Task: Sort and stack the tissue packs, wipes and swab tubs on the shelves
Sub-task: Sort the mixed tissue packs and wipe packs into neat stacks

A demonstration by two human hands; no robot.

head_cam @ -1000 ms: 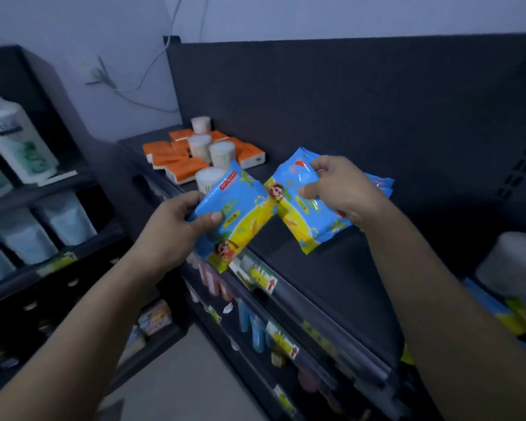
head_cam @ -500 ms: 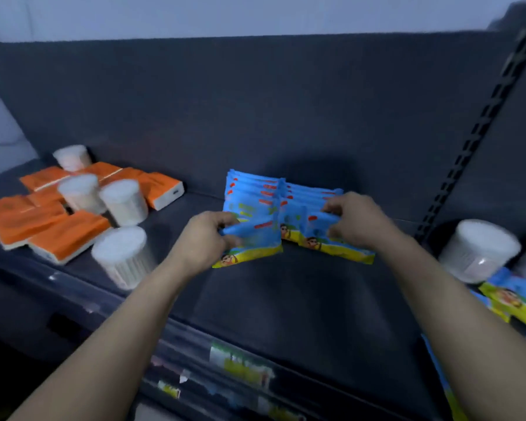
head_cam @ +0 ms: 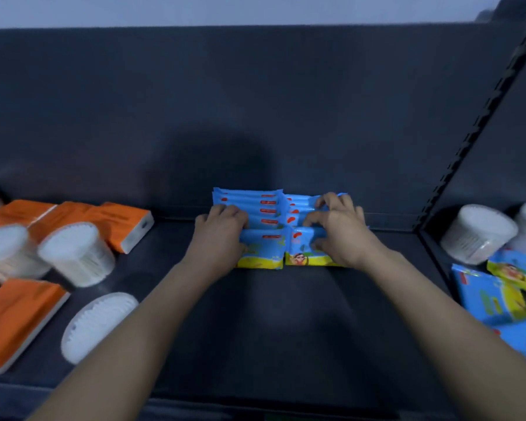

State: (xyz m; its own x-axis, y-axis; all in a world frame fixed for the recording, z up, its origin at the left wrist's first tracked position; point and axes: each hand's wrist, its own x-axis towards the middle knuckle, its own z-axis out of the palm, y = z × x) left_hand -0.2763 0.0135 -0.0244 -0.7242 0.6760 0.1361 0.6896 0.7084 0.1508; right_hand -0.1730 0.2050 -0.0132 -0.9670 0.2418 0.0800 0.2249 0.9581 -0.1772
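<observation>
Two rows of wipes packs (head_cam: 257,209) are stood at the shelf's (head_cam: 286,323) back, their front packs gripped by the left hand (head_cam: 217,235) and right hand (head_cam: 336,230), while orange tissue packs (head_cam: 125,221) and swab tubs (head_cam: 76,253) to the left and loose wipes (head_cam: 489,296) to the right are judged unsorted.

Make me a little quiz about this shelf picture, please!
1. True or false: the left hand and the right hand both touch the blue wipe packs.
2. What colour are the tissue packs lying on the left? A green, B orange, C pink.
3. Fill in: the blue wipe packs stand in ___ rows, side by side.
Key: 1 true; 2 B; 3 two.
</observation>
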